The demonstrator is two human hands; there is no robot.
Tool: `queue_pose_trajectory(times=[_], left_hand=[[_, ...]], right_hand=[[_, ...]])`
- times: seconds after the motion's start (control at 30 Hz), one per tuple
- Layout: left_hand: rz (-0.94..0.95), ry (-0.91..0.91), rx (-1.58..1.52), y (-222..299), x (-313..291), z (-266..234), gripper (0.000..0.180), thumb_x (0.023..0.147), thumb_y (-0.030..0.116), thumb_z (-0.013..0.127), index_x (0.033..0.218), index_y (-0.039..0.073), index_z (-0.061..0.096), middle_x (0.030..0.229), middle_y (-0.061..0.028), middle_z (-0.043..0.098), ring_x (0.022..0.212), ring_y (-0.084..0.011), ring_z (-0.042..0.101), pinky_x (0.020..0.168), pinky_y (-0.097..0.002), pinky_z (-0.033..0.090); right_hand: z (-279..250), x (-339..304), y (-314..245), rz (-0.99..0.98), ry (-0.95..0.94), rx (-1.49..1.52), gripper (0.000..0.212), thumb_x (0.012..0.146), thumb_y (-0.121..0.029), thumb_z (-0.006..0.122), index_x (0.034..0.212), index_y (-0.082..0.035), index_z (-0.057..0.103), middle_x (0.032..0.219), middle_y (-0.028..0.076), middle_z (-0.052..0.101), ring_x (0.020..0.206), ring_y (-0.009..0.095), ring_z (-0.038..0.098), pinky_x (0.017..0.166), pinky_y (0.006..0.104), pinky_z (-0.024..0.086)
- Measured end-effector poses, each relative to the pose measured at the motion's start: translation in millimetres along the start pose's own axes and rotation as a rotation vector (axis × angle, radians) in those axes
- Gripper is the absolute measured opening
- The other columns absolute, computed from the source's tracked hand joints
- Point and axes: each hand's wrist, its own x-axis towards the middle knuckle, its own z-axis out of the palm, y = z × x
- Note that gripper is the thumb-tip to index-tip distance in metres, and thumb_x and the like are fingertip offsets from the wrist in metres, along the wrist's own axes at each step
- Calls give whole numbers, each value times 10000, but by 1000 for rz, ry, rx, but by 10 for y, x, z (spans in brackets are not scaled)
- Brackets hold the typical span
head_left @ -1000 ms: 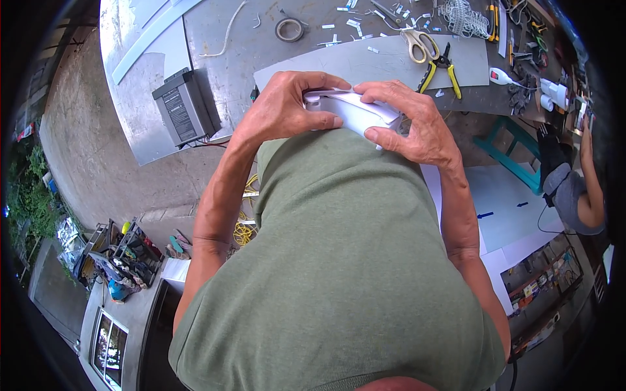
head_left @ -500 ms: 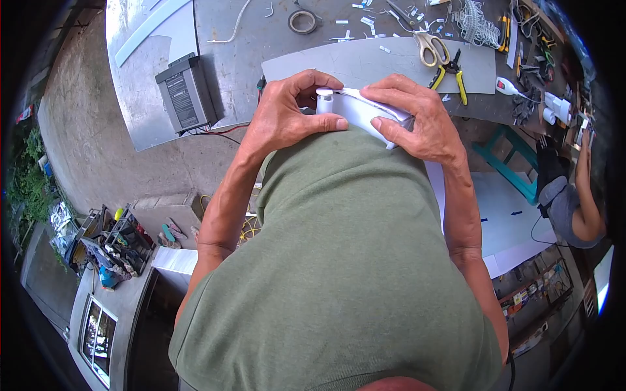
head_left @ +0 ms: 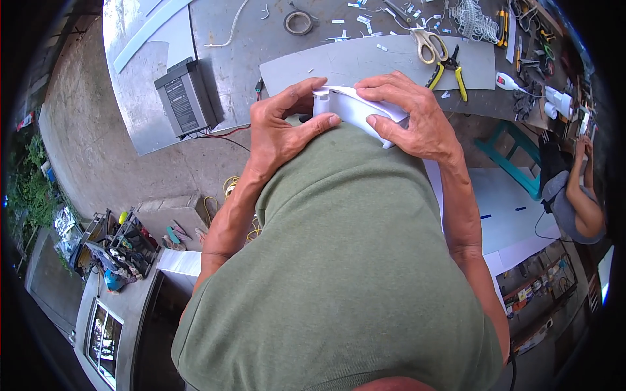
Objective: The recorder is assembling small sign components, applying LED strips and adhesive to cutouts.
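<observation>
At the near edge of the workbench point(head_left: 228, 39), a bent white piece point(head_left: 357, 112), like thin plastic or card, stands on edge between my hands. Its left end forms a narrow rounded post with a flat top point(head_left: 321, 104). My left hand point(head_left: 280, 130) is closed on that end, thumb on the near side and fingers behind. My right hand point(head_left: 424, 120) pinches the other end, thumb in front and fingers over the top edge. The lower part is hidden by my green shirt.
A grey metal sheet point(head_left: 391, 62) lies ahead, with scissors point(head_left: 429, 47) and yellow-handled pliers point(head_left: 450, 72). Left are a black power box point(head_left: 186, 98) and a tape roll point(head_left: 298, 23). Right are a green stool point(head_left: 515, 153) and another person point(head_left: 577, 202).
My left hand and the post end have shifted slightly left, and the piece looks a little more curved. Both hands keep their grip.
</observation>
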Motion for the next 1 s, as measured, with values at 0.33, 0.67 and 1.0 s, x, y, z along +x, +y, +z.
queue_pose_trajectory(times=[0.33,0.67,1.0], left_hand=[[217,59,228,-16,-22,15,533,758,150,866,1235,6,676,990,-173,750,799,-193,738,700,-301,605],[86,0,165,21,-6,19,496,791,106,830,1255,37,669,1031,-159,744,890,-200,731,804,-323,602],[490,10,302,133,175,33,470,762,96,820,1207,29,682,1027,-154,741,840,-227,734,736,-308,588]], right_hand=[[-16,-24,18,26,-20,0,390,843,-232,703,1175,-26,698,1207,149,679,1081,282,631,954,412,505],[-111,68,-28,78,-16,103,354,930,-344,680,1063,-19,723,1043,127,694,953,265,658,834,382,520],[-236,267,-117,39,-16,68,288,920,-309,706,1058,-57,728,877,64,654,774,168,634,708,302,523]])
